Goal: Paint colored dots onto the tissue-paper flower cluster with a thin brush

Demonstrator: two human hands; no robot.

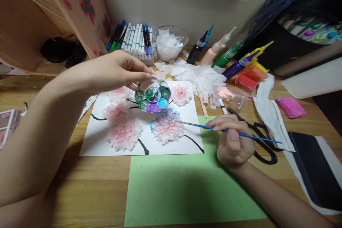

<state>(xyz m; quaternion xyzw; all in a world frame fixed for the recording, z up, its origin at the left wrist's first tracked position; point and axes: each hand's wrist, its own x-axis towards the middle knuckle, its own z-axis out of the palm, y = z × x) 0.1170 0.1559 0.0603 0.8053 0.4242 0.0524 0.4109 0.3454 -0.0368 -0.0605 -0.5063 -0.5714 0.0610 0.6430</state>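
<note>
The left hand (pixel 136 73) pinches the palette (pixel 153 94) over the paper (pixel 89 144), presumably keeping paint (pixel 153 108) close; the right hand (pixel 236 142), apart from it, grips the brush (pixel 197 125) (tip at 1 blue-edged flower (pixel 168 128)).

The slim blue brush (pixel 258 138) slants across the right side, its bristle end pointing left at the right edge of a ruffled paper flower (pixel 169 131); whether it touches is hard to tell. That flower is white outside and pink within, its far and left edges dabbed blue. It sits right of centre on a white sheet (pixel 93 140) lying flat. The petal-shaped palette (pixel 153 95), tilted toward the near side, shows green, purple and blue paint.
</note>
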